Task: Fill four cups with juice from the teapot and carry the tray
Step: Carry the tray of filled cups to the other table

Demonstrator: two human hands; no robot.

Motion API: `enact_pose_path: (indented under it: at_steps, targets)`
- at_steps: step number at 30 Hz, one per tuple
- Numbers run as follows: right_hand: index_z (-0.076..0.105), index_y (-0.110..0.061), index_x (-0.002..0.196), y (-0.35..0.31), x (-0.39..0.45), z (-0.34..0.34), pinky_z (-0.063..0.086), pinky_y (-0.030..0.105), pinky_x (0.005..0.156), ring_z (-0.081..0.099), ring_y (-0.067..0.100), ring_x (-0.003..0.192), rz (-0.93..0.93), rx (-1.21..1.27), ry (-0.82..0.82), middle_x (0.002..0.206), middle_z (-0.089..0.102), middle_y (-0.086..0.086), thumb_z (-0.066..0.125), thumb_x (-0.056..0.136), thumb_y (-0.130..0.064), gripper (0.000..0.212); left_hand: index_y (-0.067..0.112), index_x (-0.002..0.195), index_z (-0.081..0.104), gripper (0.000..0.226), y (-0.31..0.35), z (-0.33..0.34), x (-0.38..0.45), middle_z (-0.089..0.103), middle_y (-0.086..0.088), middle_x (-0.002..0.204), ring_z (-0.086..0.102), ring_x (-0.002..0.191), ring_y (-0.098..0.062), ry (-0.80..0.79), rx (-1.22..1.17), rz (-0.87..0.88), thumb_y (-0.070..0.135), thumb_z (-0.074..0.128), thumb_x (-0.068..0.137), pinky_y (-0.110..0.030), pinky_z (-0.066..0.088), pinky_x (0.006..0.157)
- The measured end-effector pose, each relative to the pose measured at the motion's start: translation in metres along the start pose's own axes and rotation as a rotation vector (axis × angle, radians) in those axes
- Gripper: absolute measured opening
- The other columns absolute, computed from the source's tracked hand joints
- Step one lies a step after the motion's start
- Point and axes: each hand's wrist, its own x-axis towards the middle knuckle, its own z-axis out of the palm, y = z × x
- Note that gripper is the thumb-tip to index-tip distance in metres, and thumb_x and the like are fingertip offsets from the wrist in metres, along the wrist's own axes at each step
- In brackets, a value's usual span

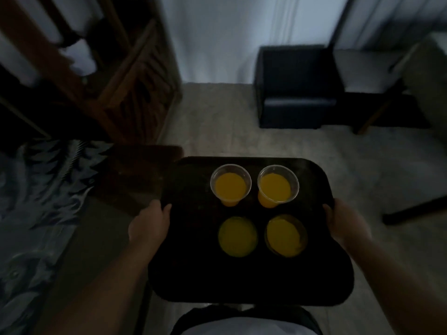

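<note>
1. Dim room, pale tiled floor (217, 112); black armchair (296, 85) against a light curtain (229, 37) at the far side; wooden furniture (135, 85) at left; patterned blue-grey fabric (41, 189) at lower left.
2. Black tray (193, 274) held level in front of the person's torso, above the floor, resting on nothing visible.
3. Left hand (148, 223) grips the tray's left edge, thumb curled over the rim.
4. Right hand (346, 221) grips the tray's right edge, thumb on the rim.
5. Four clear plastic cups of orange juice stand on the tray in a two-by-two square: far-left cup (230, 183), far-right cup (277, 184), near-left cup (237, 236), near-right cup (286, 235).
6. Far pair almost touching at the rims; near pair slightly apart.
7. All cups upright; near pair darker, in shadow.
</note>
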Motion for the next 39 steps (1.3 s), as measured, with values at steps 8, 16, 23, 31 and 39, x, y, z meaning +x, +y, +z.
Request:
enact_pose_path:
  at_steps: [8, 16, 23, 31, 39]
  targets:
    - [0.052, -0.015, 0.112, 0.153, -0.025, -0.044, 0.054, 0.046, 0.073, 0.066, 0.037, 0.090, 0.328, 0.099, 0.089, 0.095, 0.066, 0.014, 0.038, 0.099, -0.046, 0.036, 0.008, 0.108, 0.055, 0.040, 0.181, 0.032, 0.005, 0.064, -0.018, 0.104, 0.062, 0.097, -0.038, -0.049, 0.106, 0.271, 0.043, 0.038, 0.101, -0.037, 0.040, 0.071]
    - [0.050, -0.013, 0.102, 0.298, -0.058, -0.076, 0.051, 0.041, 0.065, 0.061, 0.033, 0.076, 0.615, 0.200, 0.159, 0.081, 0.057, 0.008, 0.039, 0.101, -0.043, 0.032, 0.009, 0.102, 0.056, 0.043, 0.356, 0.092, -0.011, 0.063, -0.015, 0.098, 0.060, 0.088, -0.035, -0.133, 0.102, 0.556, 0.048, 0.036, 0.100, -0.039, 0.046, 0.075]
    - [0.044, -0.015, 0.096, 0.386, -0.094, -0.091, 0.051, 0.042, 0.066, 0.055, 0.030, 0.070, 0.879, 0.273, 0.182, 0.072, 0.050, 0.004, 0.038, 0.102, -0.042, 0.028, 0.015, 0.095, 0.054, 0.038, 0.500, 0.135, -0.040, 0.053, -0.001, 0.083, 0.050, 0.072, -0.018, -0.230, 0.133, 0.769, 0.049, 0.037, 0.099, -0.035, 0.040, 0.068]
    - [0.044, -0.018, 0.098, 0.442, -0.123, -0.098, 0.041, 0.035, 0.053, 0.050, 0.020, 0.060, 1.151, 0.349, 0.263, 0.071, 0.050, 0.000, 0.039, 0.102, -0.041, 0.025, 0.017, 0.086, 0.054, 0.040, 0.647, 0.187, -0.064, 0.056, -0.001, 0.076, 0.053, 0.066, -0.014, -0.279, 0.166, 1.052, 0.051, 0.036, 0.098, -0.036, 0.045, 0.066]
    - [0.048, -0.016, 0.096, 0.478, -0.124, -0.105, 0.055, 0.041, 0.060, 0.060, 0.024, 0.065, 1.405, 0.443, 0.365, 0.076, 0.059, 0.003, 0.040, 0.101, -0.043, 0.028, 0.006, 0.089, 0.053, 0.039, 0.783, 0.227, -0.090, 0.061, -0.024, 0.084, 0.060, 0.078, -0.043, -0.284, 0.198, 1.360, 0.044, 0.046, 0.097, -0.039, 0.039, 0.063]
